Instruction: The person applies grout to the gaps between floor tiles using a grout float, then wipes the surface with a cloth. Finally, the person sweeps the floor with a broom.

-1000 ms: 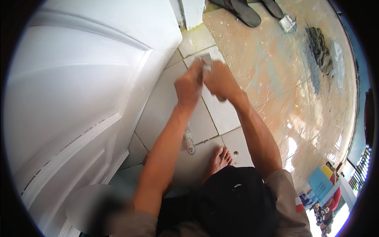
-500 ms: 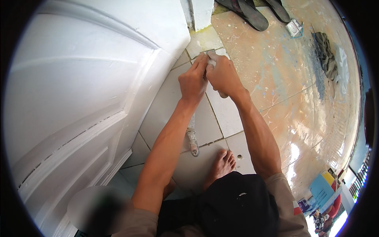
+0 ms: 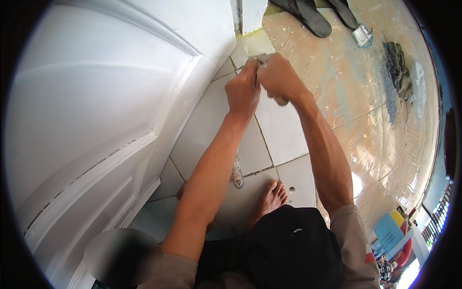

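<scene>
My hands are together over the white floor tiles [image 3: 281,130], close to the door's bottom corner. My right hand [image 3: 278,76] is closed round a putty knife, its rounded handle end [image 3: 281,100] sticking out below the palm. Its greyish flat blade [image 3: 262,57] shows only in part by the fingertips. My left hand [image 3: 243,91] is closed too, its fingers bunched against the right hand; what they grip is hidden. On the floor below my left wrist lies a second tool with a paint-smeared handle [image 3: 237,177], mostly covered by my forearm.
A white panelled door [image 3: 106,96] fills the left side. Black sandals [image 3: 313,21], a small white box [image 3: 362,35] and a dark crumpled cloth [image 3: 398,70] lie on the stained tan floor [image 3: 337,82]. My bare foot [image 3: 273,196] is near the lower middle.
My right hand has moved slightly up and to the right, tilting the putty knife's handle. My left hand has shifted a little to the right with it.
</scene>
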`<state>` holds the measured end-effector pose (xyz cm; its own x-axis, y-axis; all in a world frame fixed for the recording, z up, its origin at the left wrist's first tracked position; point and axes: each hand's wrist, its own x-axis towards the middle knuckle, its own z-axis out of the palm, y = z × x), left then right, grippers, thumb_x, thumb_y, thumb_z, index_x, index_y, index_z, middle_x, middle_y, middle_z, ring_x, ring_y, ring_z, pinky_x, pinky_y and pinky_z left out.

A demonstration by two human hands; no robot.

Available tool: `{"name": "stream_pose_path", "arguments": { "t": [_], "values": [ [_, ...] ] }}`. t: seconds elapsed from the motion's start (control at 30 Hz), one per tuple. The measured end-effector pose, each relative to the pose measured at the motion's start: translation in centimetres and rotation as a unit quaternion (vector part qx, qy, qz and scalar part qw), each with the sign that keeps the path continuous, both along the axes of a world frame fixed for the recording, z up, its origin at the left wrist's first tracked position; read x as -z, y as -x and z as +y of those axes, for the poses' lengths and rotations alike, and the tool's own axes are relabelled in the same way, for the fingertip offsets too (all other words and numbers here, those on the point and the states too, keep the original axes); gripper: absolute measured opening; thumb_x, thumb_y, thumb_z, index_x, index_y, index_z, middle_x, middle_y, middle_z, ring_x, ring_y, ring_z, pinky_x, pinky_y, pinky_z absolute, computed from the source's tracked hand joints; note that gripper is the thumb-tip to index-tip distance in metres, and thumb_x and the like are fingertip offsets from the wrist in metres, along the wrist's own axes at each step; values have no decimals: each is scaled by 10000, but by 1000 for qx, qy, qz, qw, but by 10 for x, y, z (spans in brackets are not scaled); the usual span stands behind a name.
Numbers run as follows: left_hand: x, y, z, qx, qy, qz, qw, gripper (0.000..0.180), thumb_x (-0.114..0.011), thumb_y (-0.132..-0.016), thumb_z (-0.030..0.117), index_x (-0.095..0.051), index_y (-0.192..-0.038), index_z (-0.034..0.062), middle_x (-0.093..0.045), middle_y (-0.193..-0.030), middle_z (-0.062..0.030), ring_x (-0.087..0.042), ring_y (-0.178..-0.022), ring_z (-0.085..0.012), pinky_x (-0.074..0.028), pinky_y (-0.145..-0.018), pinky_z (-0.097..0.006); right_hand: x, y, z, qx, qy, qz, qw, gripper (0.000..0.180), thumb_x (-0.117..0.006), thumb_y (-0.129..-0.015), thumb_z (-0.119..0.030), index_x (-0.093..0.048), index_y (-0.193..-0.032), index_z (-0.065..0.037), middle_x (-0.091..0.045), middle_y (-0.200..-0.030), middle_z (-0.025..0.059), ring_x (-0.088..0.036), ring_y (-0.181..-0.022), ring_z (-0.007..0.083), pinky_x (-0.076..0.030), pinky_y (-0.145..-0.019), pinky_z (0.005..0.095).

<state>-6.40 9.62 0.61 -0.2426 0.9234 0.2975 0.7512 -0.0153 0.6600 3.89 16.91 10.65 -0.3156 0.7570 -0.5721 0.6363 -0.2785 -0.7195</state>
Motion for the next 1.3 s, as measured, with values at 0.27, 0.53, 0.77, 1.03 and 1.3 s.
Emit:
{"name": "stream_pose_path", "arguments": {
  "t": [0.27,0.53,0.77,1.03,1.3],
  "values": [
    [0,1,9,-1,38,-16,999,326,-698,-892,150,-698,-1218,164,-711,-849,-178,-706,-734,-382,-542,-624,-448,14,0,8,-19,-55,-16,998,188,-576,-757,-35,-691,-773,114,-676,-664,234,-651,-497,283,-496,-463,408],
    [1,4,10,15,-9,30,999,157,-684,-905,95,-621,-1044,134,-720,-854,-127,-704,-699,-357,-552,-579,-445,15,-1,8,-21,-34,0,999,223,-561,-773,-53,-712,-794,110,-713,-738,285,-710,-555,321,-547,-526,409],
    [0,15,8,14,-12,27,999,171,-690,-912,105,-659,-1075,148,-734,-880,-128,-701,-689,-353,-552,-586,-434,16,8,14,-45,-26,-26,998,215,-612,-764,-87,-732,-795,88,-710,-714,273,-734,-620,344,-579,-592,421],
    [4,20,11,7,-28,28,999,178,-687,-886,54,-673,-1047,126,-726,-864,-145,-705,-713,-368,-549,-589,-444,12,15,16,-64,-40,-4,997,214,-630,-782,-102,-749,-802,75,-704,-693,268,-730,-602,326,-572,-579,426],
    [5,14,16,7,-29,10,1000,134,-677,-896,61,-658,-1010,126,-710,-815,-157,-697,-696,-386,-547,-590,-468,36,10,22,-65,-64,-6,996,195,-620,-757,-89,-709,-718,80,-679,-629,254,-702,-537,313,-546,-513,418]
  ]
}}
